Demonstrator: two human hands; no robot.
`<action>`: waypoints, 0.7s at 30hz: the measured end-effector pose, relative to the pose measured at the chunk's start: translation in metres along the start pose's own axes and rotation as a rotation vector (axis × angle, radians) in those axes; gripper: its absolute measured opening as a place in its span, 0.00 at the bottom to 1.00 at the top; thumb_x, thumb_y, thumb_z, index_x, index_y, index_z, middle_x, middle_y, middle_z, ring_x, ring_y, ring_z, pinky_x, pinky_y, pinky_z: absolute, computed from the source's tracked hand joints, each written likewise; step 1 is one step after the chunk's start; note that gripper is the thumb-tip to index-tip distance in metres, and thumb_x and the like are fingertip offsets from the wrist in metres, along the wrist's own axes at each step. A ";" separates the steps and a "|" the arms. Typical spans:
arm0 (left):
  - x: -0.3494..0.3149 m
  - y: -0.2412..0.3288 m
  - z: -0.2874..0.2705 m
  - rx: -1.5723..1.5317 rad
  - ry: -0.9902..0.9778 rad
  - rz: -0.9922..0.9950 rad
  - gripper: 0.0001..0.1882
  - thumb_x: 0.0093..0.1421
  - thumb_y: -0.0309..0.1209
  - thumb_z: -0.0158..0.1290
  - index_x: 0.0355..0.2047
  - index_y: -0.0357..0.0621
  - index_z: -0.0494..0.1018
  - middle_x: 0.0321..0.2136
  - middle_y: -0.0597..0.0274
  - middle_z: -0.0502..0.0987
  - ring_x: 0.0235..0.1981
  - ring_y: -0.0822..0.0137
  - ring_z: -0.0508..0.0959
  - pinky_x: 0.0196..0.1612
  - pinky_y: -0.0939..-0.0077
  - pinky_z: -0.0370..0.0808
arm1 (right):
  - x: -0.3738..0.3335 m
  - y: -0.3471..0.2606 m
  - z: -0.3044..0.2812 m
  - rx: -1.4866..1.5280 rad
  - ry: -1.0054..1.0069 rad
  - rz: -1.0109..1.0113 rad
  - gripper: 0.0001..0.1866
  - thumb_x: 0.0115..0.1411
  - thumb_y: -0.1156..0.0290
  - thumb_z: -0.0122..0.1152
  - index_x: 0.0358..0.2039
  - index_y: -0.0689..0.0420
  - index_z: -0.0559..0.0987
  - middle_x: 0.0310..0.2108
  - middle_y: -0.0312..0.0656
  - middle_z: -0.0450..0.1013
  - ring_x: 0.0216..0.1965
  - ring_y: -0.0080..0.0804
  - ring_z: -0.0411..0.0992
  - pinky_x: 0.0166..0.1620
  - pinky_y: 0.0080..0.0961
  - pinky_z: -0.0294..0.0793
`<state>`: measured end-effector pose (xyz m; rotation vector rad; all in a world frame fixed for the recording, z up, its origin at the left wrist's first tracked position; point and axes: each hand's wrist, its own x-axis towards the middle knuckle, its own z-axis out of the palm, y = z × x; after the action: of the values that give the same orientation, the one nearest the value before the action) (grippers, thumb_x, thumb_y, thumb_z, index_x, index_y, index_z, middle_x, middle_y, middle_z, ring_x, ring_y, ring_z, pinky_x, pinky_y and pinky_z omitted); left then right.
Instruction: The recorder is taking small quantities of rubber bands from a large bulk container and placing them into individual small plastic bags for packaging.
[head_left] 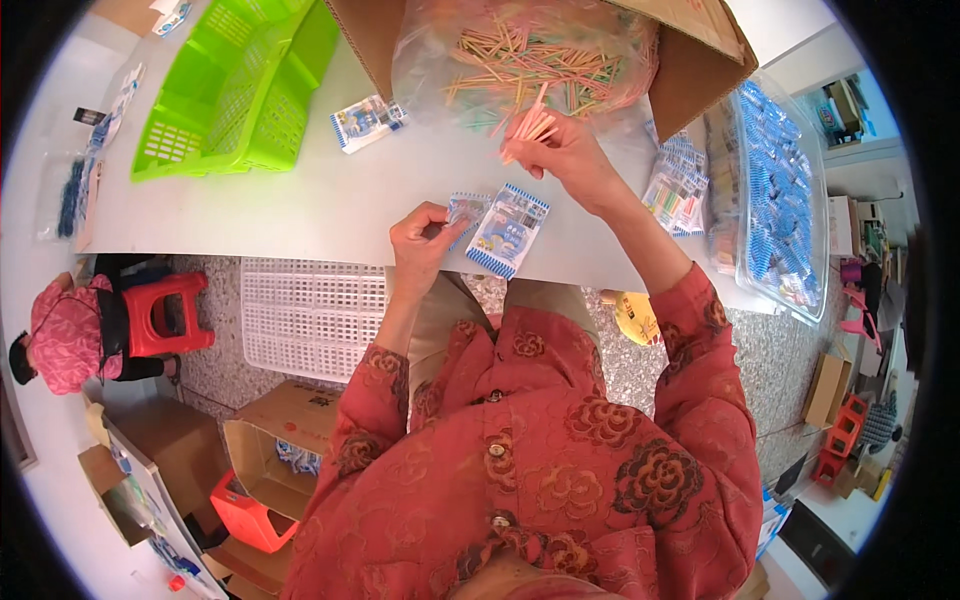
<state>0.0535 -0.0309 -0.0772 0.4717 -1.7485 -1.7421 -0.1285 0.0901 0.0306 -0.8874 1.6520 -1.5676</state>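
Note:
Near the table's front edge, my left hand [420, 240] pinches a small blue-and-white plastic packet [466, 210] between thumb and fingers. Beside it, touching or almost touching, a larger printed packet with striped blue ends [508, 232] lies flat. My right hand [572, 162] is closed round a small bunch of thin pastel sticks [536, 124], mostly pink and cream, raised in front of the cardboard box [700, 60]. Inside that box, a clear plastic bag [425, 70] spills open over a heap of similar loose sticks [530, 55]. Whether the pinched packet is open cannot be made out.
A green plastic basket [215, 160] stands at the far left, with another packet [368, 122] right of it. At the right are filled packets [678, 185] and a clear tub [820, 250] of blue packets. A white crate [300, 350] sits below the table; another person [75, 325] is at left.

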 end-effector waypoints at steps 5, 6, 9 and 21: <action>0.001 0.005 0.003 0.007 -0.018 -0.040 0.05 0.49 0.19 0.61 0.24 0.37 0.74 0.20 0.73 0.73 0.22 0.84 0.67 0.25 0.89 0.64 | -0.011 -0.005 0.016 0.255 -0.190 0.097 0.06 0.58 0.70 0.59 0.33 0.58 0.75 0.25 0.30 0.71 0.22 0.12 0.62 0.25 0.12 0.60; 0.001 0.007 0.004 -0.023 -0.015 -0.045 0.05 0.49 0.19 0.61 0.24 0.37 0.74 0.20 0.73 0.73 0.22 0.84 0.67 0.26 0.89 0.65 | -0.013 -0.006 0.016 0.255 -0.190 0.097 0.06 0.58 0.70 0.59 0.33 0.58 0.75 0.25 0.30 0.71 0.22 0.12 0.62 0.25 0.12 0.60; 0.004 0.006 0.004 0.046 -0.034 0.007 0.05 0.49 0.19 0.61 0.24 0.37 0.75 0.20 0.72 0.73 0.23 0.83 0.68 0.27 0.87 0.66 | -0.015 -0.013 0.017 0.312 -0.204 0.173 0.06 0.58 0.70 0.59 0.35 0.57 0.75 0.27 0.30 0.71 0.23 0.12 0.62 0.25 0.12 0.60; 0.007 0.027 0.005 0.093 -0.093 0.031 0.05 0.49 0.18 0.59 0.22 0.35 0.74 0.24 0.68 0.75 0.27 0.80 0.70 0.31 0.85 0.66 | -0.020 -0.024 0.008 0.377 -0.191 0.205 0.05 0.58 0.69 0.60 0.33 0.57 0.76 0.26 0.29 0.71 0.23 0.11 0.62 0.25 0.10 0.59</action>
<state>0.0493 -0.0299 -0.0489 0.4064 -1.8986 -1.6913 -0.1107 0.1023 0.0545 -0.6254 1.2182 -1.5310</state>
